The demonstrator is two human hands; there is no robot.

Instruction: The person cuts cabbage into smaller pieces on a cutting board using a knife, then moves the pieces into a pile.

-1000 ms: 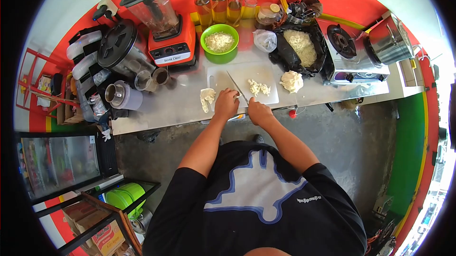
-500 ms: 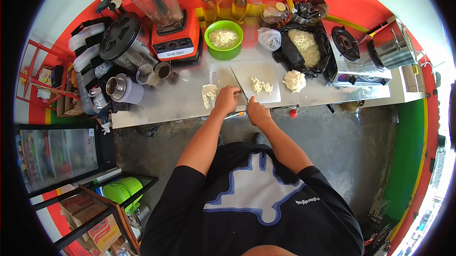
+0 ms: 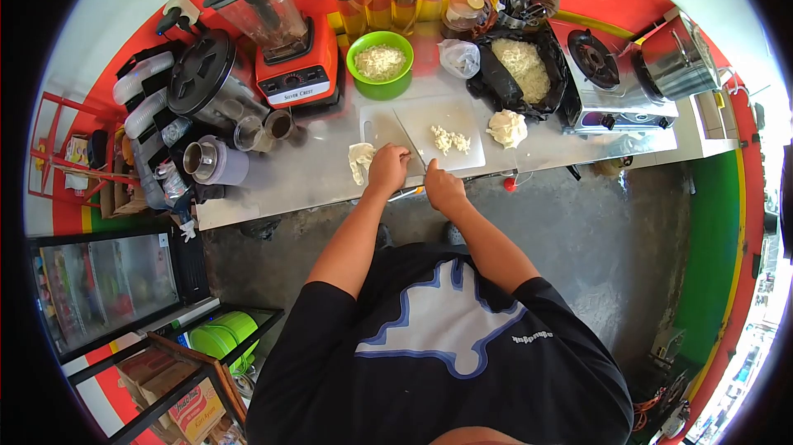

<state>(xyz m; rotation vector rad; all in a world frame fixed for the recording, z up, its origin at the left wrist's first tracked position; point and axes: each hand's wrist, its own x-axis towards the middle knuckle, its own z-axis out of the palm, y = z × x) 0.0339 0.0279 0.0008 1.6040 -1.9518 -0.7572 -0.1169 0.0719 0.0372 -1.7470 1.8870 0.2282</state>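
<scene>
My right hand (image 3: pixel 444 185) is wrapped round the handle end of a knife (image 3: pixel 408 133), whose blade points away from me over the white cutting board (image 3: pixel 462 111). My left hand (image 3: pixel 389 168) is closed at the board's near left edge, beside the blade; what its fingers hold is hidden. Chopped pale pieces (image 3: pixel 451 140) lie on the board to the right of the knife. A pale peeled piece (image 3: pixel 361 159) lies left of my left hand, and a whole pale bulb (image 3: pixel 506 129) sits right of the board.
Behind the board stand a green bowl (image 3: pixel 380 86) of shredded pale food, a red blender (image 3: pixel 298 73) and pump bottles (image 3: pixel 377 1). To the right are a black bag (image 3: pixel 489 82) of pale shreds and a gas stove (image 3: pixel 615 98). Cups and a metal pot crowd the left.
The view has shifted slightly, so the counter items appear a little higher and further left. My hands stay close together at the board, with the knife still in my right hand.
</scene>
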